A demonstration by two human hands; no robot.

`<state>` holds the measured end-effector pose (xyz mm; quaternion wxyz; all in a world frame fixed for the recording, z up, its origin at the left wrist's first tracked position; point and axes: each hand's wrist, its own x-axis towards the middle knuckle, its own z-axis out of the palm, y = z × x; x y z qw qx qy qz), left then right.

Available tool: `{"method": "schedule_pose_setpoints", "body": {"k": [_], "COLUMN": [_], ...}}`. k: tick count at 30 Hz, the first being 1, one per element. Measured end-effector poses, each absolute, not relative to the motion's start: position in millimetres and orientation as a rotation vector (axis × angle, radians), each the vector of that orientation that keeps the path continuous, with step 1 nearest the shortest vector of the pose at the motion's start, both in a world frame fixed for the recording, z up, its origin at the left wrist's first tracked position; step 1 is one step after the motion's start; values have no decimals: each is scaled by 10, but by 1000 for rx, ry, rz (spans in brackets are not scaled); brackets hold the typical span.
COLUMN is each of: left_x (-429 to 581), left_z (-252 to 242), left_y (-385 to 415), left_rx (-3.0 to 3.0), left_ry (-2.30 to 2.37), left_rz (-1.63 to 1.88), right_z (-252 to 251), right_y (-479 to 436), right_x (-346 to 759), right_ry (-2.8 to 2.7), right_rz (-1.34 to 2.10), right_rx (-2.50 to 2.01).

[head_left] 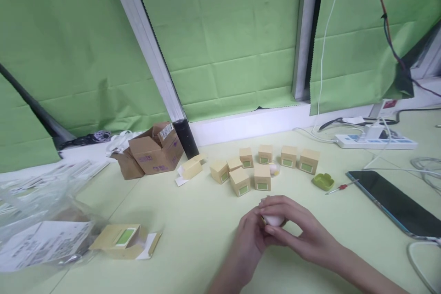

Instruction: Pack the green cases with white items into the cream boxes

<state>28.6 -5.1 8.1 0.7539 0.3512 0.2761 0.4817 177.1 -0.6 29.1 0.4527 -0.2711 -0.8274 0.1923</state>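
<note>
Both my hands meet over the table, closed around a small rounded white object (pixel 274 220), mostly hidden by the fingers. My left hand (pixel 251 238) cups it from the left and below. From above, the thumb and fingers of my right hand (pixel 292 225) grip its near and far sides. Just beyond my hands stand several small tan boxes with green labels, such as one tan box (pixel 262 175). Among them lies a small pale object (pixel 274 169), too small to make out. To the left, a tan carton (pixel 120 239) lies on its side with its end flaps open.
An open tan box (pixel 190 168) and a brown cardboard box (pixel 155 151) lie at the back left. Plastic packaging (pixel 44 239) covers the left side. At right are a green dish (pixel 323 181), a thin screwdriver-like tool (pixel 341 187), a phone-like device (pixel 396 200) and a power strip (pixel 375 141) with cables.
</note>
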Motion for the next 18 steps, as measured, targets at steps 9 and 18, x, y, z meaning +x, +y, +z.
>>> {"method": "schedule_pose_setpoints", "body": {"k": [9,18], "left_x": [332,286], "left_z": [221,164], "left_y": [-87,-97], "left_rx": [670,806], "left_ry": [426,550], "left_rz": [967,1080], "right_z": [200,297], "right_y": [23,-44], "right_x": [1757,1741], "right_ry": [-1913,-2049], "right_rz": [450,507], "right_rx": [-713,-671]}}
